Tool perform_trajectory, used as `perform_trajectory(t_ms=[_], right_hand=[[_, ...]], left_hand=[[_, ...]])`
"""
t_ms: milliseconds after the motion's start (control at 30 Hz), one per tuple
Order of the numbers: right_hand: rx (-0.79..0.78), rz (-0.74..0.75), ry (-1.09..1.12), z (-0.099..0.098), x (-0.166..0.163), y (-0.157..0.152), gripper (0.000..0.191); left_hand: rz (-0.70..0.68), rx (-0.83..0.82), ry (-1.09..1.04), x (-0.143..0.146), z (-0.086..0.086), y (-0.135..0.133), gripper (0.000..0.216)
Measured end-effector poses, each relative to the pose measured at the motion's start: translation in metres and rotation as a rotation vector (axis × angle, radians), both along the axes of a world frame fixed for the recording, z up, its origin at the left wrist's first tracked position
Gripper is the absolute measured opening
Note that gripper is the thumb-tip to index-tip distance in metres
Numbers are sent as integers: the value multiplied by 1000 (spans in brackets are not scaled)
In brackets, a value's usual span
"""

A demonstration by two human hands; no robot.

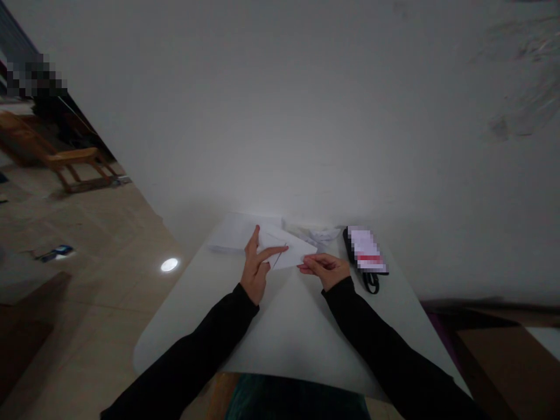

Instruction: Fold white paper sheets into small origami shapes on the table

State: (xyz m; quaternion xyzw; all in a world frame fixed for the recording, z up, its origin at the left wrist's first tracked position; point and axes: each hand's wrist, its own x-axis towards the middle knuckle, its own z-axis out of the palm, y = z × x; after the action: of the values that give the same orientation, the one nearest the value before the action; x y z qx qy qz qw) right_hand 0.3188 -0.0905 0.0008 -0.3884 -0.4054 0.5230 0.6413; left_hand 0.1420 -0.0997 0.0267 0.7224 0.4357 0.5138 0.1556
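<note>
A white piece of folded paper (294, 252) is held between my two hands above a white table, with a fold line running across its left part. My left hand (256, 265) is at its left side; one finger points up along the edge and another stretches across the paper's face, and the thumb is partly hidden. At the right corner, my right hand (326, 268) pinches the paper between thumb and fingers. Behind the left hand lies a stack of white paper (234, 230). Crumpled white paper (326, 234) rests by the wall, beyond the held piece.
The white table (289, 332) stands against a grey wall (306, 116). A dark pouch-like item with a strap (371, 282), its top blurred out, lies at the right. A wooden chair (74, 154) and a partly blurred person (56, 111) are far left. A cardboard box (507, 367) sits at lower right.
</note>
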Motion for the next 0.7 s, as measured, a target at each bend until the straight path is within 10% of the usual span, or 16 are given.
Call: perform_trajectory(t_ms=[233,700], right_hand=[[116,22,-202,-12,4,11,13],[134,-105,-94,4,-3,-3,51]], left_hand=[[-264,-517,-478,19,-18,5,35],[-176,-376,-398,28,-15,-1,33]])
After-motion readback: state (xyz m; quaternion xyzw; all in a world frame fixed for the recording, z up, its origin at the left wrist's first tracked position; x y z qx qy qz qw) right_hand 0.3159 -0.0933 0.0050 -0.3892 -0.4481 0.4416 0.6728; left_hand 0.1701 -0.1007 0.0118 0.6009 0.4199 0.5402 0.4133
